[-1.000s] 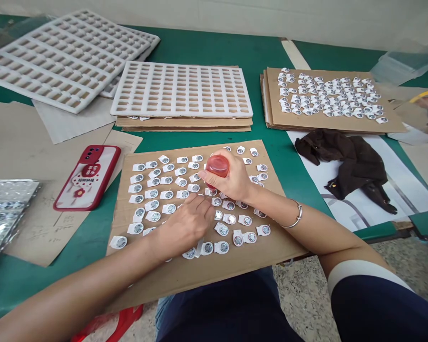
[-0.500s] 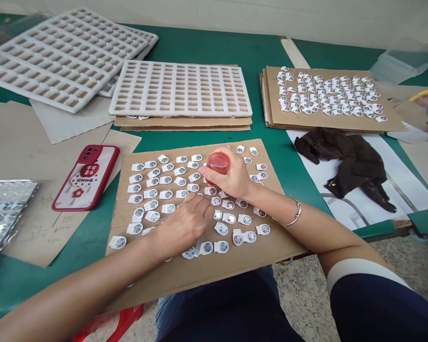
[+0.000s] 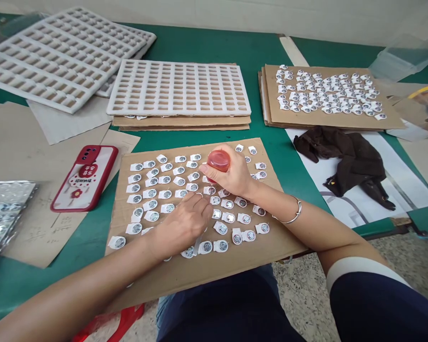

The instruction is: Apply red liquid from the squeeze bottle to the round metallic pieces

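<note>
My right hand (image 3: 233, 173) is wrapped round a red translucent bottle (image 3: 218, 161), its rounded end up, above a sheet of brown cardboard (image 3: 231, 270). Just below and left of it, my left hand (image 3: 189, 218) is closed, its fingertips bent down at the cardboard and hidden. Beneath its thumb side a thin grey strip (image 3: 198, 244) shows; whether the hand grips it cannot be seen. Rows of small white tabs with round silvery discs, such as this tab (image 3: 221, 246), lie on the cardboard around both hands.
White slotted trays stand behind, one tray (image 3: 180, 90) on stacked cardboard. Back right, another cardboard stack (image 3: 331, 124) carries more tabs. A red-cased phone (image 3: 85, 178) lies left, near a clear bag of discs (image 3: 7, 213). Dark cloth (image 3: 356, 164) lies on white paper at right.
The view has shifted very slightly. Both hands stay almost in place, the right still round the red bottle, the left still closed at the cardboard.
</note>
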### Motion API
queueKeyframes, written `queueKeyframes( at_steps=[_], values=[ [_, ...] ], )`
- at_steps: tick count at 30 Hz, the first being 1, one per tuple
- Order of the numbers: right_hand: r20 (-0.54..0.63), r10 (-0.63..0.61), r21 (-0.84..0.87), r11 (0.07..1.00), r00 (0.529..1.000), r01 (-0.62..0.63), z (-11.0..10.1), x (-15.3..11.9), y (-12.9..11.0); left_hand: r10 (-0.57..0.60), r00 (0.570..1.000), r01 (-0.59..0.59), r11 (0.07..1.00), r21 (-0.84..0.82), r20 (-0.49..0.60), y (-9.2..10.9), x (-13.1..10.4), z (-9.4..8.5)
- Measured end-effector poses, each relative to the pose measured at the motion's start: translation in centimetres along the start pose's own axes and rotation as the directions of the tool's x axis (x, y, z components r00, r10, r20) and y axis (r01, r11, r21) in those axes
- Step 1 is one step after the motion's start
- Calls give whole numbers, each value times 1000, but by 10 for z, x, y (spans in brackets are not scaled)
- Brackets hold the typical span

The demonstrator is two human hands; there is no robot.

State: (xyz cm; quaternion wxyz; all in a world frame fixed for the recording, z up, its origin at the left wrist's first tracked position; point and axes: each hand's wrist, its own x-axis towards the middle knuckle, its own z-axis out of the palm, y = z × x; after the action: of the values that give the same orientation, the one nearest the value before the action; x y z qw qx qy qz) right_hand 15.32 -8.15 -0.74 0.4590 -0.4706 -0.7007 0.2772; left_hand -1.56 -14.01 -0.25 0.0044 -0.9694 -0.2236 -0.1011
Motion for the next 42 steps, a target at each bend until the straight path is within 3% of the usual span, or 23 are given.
queueKeyframes(
  at_steps=[42],
  values=[
    [-17, -47, 66, 997, 999, 48, 2, -2, -1, -5, 1000, 5, 1000, -16, -6, 0, 1, 0]
  ],
)
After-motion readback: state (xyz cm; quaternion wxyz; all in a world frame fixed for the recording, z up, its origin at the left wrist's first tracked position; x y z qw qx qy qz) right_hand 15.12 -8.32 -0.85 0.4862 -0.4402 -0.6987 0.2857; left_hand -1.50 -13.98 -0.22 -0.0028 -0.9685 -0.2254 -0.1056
